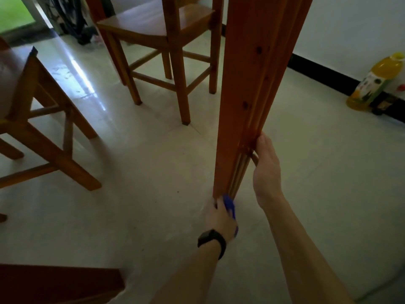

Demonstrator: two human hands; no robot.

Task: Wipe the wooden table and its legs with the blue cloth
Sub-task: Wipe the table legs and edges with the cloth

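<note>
One chair [157,25] stands behind table leg [252,84]; left hand [220,216] clutches blue cloth [229,204], right hand [266,170] clasps leg.

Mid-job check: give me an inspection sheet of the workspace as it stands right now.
Surface: pale, glossy tiled floor; tabletop not in view.
Job's things: table leg upright; blue cloth at its foot.
Clutter: yellow bottle by the wall.
Grippers: left hand holds the blue cloth against the leg's foot; right hand grips the leg higher up.
Cables: dark tangle far left, too dim to identify.
Surroundings: wooden chair behind the leg, second chair on the left, white wall.
</note>
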